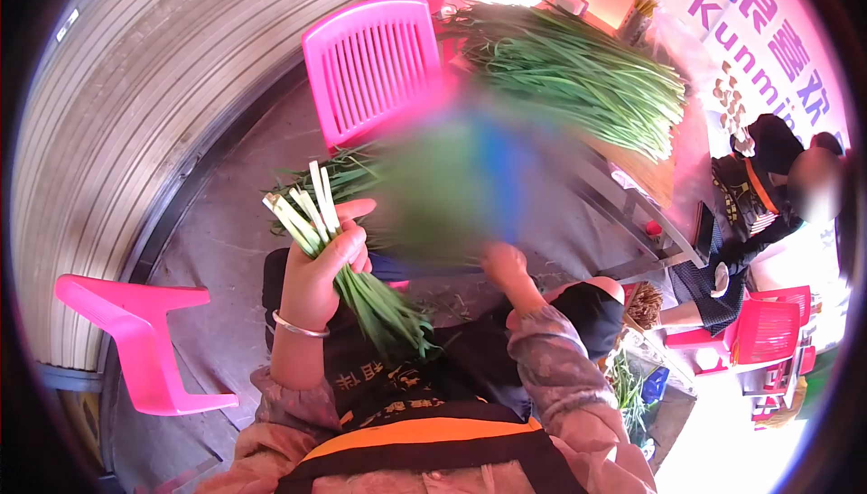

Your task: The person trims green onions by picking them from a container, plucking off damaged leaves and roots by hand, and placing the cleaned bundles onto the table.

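My left hand (330, 264) is closed around a small bunch of green stalks (384, 309). Their white ends point up and left above my fist, and the green leaves hang down over my apron. My right hand (506, 268) is held low beside a blurred green and blue area, its fingers curled; whatever is between them cannot be made out. Behind my left hand, more green leaves (352, 173) lie at the edge of the blur. A large pile of long green stalks (578, 69) rests on a table (682, 155) at the upper right.
A pink chair (375, 65) stands ahead, and a pink stool (144, 331) is at the left. A seated person (745, 196) is at the right, near red chairs (768, 331). A box (673, 413) with green scraps stands at the lower right. A ribbed shutter (108, 133) curves along the left.
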The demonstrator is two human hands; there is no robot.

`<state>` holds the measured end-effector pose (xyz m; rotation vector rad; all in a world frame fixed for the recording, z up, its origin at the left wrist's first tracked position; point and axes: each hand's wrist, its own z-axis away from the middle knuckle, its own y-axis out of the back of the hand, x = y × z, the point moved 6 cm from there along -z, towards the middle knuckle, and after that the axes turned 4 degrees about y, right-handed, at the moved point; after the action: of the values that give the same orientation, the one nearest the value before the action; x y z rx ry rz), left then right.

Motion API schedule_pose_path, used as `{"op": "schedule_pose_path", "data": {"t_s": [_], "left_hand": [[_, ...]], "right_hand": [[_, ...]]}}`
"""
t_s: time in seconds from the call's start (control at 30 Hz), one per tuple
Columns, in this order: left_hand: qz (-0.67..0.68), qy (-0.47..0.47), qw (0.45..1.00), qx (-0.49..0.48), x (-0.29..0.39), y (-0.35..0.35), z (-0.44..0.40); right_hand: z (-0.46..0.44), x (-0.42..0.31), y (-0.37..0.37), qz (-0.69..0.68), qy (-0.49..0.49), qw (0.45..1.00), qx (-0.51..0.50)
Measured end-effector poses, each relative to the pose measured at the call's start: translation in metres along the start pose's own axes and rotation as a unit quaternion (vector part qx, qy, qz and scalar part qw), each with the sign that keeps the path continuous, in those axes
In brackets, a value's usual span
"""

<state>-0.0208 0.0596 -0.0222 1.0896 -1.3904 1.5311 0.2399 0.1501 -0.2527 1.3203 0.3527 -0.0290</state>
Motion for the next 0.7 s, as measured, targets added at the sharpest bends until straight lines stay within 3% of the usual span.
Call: {"op": "schedule_pose_path", "data": {"t_s": [0.07,0.17,0.27,0.37,0.5,0.57,0.7], "left_hand": [[-0.011,-0.006,1.000,0.009,0.004,0.003,0.003],[0.010,0.000,1.000,0.013,-0.001,0.009,0.001],[-0.002,0.010,1.000,0.017,-0.011,0.007,-0.003],[-0.044,0.020,0.999,-0.009,-0.019,-0.002,-0.008],[-0.139,0.026,0.990,-0.020,-0.020,-0.023,-0.010],[-0.170,0.032,0.984,-0.044,-0.029,-0.032,-0.011],[-0.221,-0.111,0.965,-0.089,-0.039,-0.066,-0.013]], "right_hand": [[-0.009,0.014,-0.042,0.143,0.038,0.987,0.055],[-0.005,0.013,-0.029,0.140,0.062,0.985,0.083],[0.004,0.006,0.028,-0.054,0.082,0.988,0.118],[0.016,-0.004,0.086,-0.255,0.049,0.958,0.124],[0.050,-0.030,0.161,-0.391,0.020,0.910,0.139],[0.063,-0.039,0.181,-0.410,0.058,0.899,0.140],[0.083,-0.055,0.195,-0.494,0.075,0.860,0.100]]}}
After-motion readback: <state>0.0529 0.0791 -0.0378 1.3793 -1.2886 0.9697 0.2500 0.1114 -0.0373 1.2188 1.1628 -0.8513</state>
